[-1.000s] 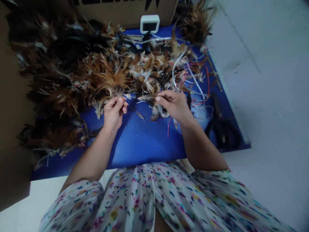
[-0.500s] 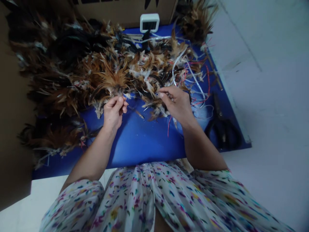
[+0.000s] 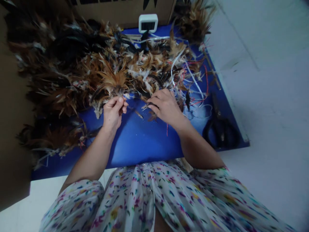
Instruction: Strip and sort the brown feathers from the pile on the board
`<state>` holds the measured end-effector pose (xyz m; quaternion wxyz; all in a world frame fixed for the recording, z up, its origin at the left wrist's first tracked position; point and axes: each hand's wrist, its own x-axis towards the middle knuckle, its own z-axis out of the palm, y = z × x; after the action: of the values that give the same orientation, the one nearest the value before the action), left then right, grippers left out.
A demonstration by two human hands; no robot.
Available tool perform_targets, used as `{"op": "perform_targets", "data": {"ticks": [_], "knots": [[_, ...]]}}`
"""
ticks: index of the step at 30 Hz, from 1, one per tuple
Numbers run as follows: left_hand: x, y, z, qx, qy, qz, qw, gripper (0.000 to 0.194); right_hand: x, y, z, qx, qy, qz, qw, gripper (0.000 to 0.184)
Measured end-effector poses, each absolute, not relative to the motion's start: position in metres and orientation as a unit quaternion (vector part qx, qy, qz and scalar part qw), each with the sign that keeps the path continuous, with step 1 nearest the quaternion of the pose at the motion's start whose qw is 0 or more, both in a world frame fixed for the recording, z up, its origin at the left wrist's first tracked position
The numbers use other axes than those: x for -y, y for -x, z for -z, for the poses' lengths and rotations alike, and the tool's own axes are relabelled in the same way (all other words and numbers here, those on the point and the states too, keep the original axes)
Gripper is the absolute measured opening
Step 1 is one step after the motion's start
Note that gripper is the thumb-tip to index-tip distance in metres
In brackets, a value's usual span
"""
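Observation:
My left hand (image 3: 113,111) is closed in a pinch at the base of a bunch of brown feathers (image 3: 113,80), whose tips fan up and away from me. To the right, my right hand (image 3: 166,108) lies palm down over the near edge of a feather pile (image 3: 142,69). Its thumb and forefinger close around a dark feather (image 3: 146,106) there; the other fingers are curled over the pile and partly hidden. A loose small feather (image 3: 138,114) lies on the blue table (image 3: 145,141) between the hands.
Black-handled scissors (image 3: 220,129) lie at the table's right side, near tangled white ribbon (image 3: 194,77) and red string (image 3: 206,79). A white digital device (image 3: 148,23) stands before a cardboard box (image 3: 120,14). More feather bunches (image 3: 60,132) cover the left side.
My right hand has moved left and slightly toward me, from above the pile down to the dark feather at its near edge. My left hand has stayed on its feather bunch.

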<state>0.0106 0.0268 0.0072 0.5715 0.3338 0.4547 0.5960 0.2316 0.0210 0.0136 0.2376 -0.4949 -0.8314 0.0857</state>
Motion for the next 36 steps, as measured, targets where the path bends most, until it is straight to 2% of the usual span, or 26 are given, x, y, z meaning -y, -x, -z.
{"op": "perform_targets", "data": {"ticks": [3,5,15,22,27,36], "knots": [[-0.027,-0.011,-0.007,-0.455,-0.334,-0.594,0.574,0.023,-0.020,-0.224,-0.011,0.841,0.501,-0.061,0.197,0.022],[-0.027,-0.011,-0.007,-0.454,-0.332,-0.591,0.578,0.022,-0.021,-0.224,-0.009,0.838,0.500,-0.066,0.209,0.025],[-0.025,-0.011,-0.009,-0.447,-0.335,-0.580,0.593,0.023,-0.022,-0.227,-0.022,0.735,0.466,-0.224,0.439,0.016],[-0.024,-0.013,-0.010,-0.449,-0.339,-0.570,0.599,0.024,-0.018,-0.226,-0.033,0.554,0.506,-0.444,0.490,0.038],[-0.023,-0.012,-0.010,-0.439,-0.342,-0.570,0.604,0.024,-0.019,-0.225,-0.036,0.525,0.455,-0.530,0.485,0.042],[-0.016,-0.016,-0.009,-0.395,-0.372,-0.531,0.651,0.037,-0.016,-0.221,-0.038,0.516,0.461,-0.605,0.393,0.032]]}}
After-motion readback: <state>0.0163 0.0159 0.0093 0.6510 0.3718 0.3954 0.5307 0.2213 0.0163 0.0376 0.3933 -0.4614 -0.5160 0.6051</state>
